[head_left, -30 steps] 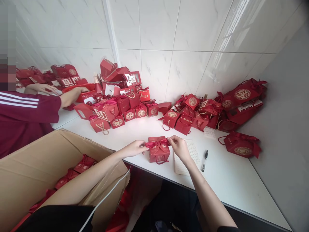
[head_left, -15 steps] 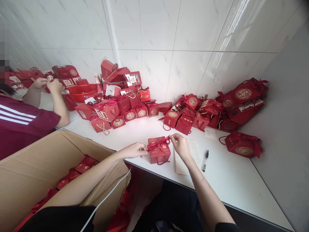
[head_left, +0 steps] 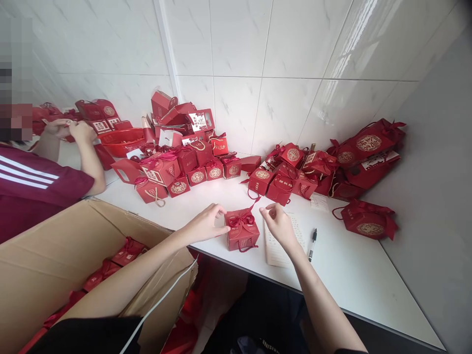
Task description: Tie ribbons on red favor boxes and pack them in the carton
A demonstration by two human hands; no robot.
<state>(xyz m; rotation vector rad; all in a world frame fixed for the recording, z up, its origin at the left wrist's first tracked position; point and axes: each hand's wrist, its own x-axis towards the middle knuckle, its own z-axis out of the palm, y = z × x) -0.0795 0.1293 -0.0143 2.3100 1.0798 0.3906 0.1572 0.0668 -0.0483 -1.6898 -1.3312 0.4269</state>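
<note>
A small red gift box (head_left: 242,237) with a cord handle stands upright near the table's front edge. On its top is a dark red ribbon bow (head_left: 242,221), one ribbon end sticking up at the back. My left hand (head_left: 210,222) is at the box's left side, thumb and fingers apart, the thumb tip by the box edge. To the right of the box, my right hand (head_left: 276,220) hovers over a notebook, its fingers curled but not pressed together, with nothing seen in them.
Beside the right forearm lie the notebook (head_left: 277,251) and a pen (head_left: 313,245). Piles of red gift boxes (head_left: 178,186) line the wall. A large cardboard box (head_left: 47,241) holding red boxes stands at left. Further left, a co-worker's hands (head_left: 81,132) work near a red basin (head_left: 123,150).
Both hands have let go of the ribbon. My left hand has opened beside the box, and one ribbon end now points up. The co-worker's hands have shifted slightly.
</note>
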